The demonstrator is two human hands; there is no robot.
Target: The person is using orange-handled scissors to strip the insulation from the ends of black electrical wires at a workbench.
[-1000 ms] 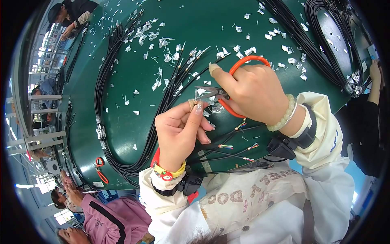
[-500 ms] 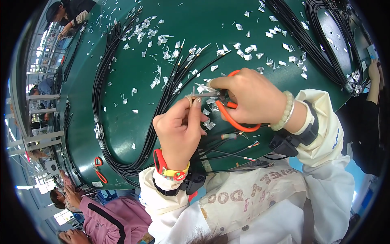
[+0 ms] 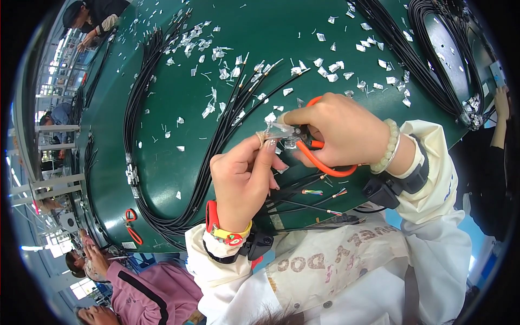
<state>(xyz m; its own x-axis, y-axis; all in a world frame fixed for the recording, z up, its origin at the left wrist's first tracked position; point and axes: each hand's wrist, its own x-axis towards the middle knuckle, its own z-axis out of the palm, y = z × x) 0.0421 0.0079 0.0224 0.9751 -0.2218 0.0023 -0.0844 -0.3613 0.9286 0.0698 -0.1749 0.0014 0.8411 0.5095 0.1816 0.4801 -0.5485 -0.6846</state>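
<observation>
From where I sit, my left hand (image 3: 244, 181) is raised over the near edge of the green bench (image 3: 162, 179), its thumb and forefinger pressed together on the end of a thin cable (image 3: 264, 137), which sticks up just above the fingertips with a bit of silvery foil (image 3: 281, 130) around it. My right hand (image 3: 338, 132) is right beside it, fingers closed around the orange-handled scissors (image 3: 322, 162), and its thumb and forefinger pinch the same foil from the other side; the blades are hidden behind the foil and my fingers, so I cannot tell how they stand. Below the hands several loose cable ends with coloured inner wires (image 3: 314, 192) fan out over the bench edge. A thick bundle of black cables (image 3: 216, 141) runs diagonally across the bench from behind my left hand, looping round to the left. Small foil scraps (image 3: 216, 54) are scattered widely over the bench top. More black cable bundles (image 3: 428, 70) lie well apart at the far right. Another person (image 3: 92, 16) sits at the far upper left corner.
</observation>
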